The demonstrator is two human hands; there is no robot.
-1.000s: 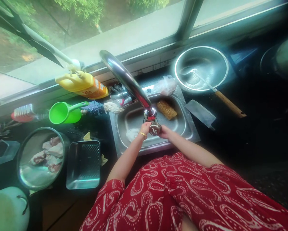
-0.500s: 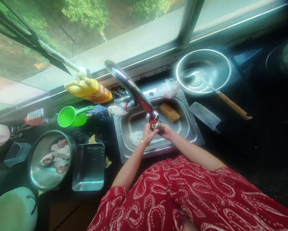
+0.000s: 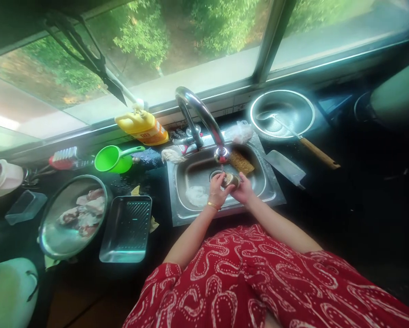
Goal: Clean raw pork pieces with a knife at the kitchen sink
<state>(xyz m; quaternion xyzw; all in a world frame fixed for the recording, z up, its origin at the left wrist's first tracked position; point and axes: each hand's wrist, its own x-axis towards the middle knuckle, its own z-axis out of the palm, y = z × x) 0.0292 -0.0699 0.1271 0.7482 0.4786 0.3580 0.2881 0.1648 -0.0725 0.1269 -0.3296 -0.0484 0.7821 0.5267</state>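
Observation:
Over the steel sink [image 3: 177, 205], both hands are on a small round brownish container [image 3: 232, 180], its exact kind unclear. My left hand [image 3: 218, 190], with a gold bangle at the wrist, has its fingers closed on the near left side. My right hand [image 3: 244, 188] grips the right side from below. Just above them ends the curved chrome faucet [image 3: 204, 111], with what looks like a thin trickle of water falling from its mouth. Behind the hands in the basin lies a brown scrubbing block [image 3: 241, 163]. A crumpled white plastic bag [image 3: 196, 196] rests in its left part.
Right of the sink are a cleaver [image 3: 286, 166] and a steel colander [image 3: 282, 93] with a wooden-handled ladle [image 3: 319, 152]. On the left stand a green dipper [image 3: 110, 159], a yellow bottle [image 3: 145, 128], a metal tray [image 3: 127, 228] and a pot [image 3: 54, 241] holding raw meat pieces.
The view has shifted, showing more of the faucet and window. The container has come out from right under the spout, tilted toward me, with both hands still on it.

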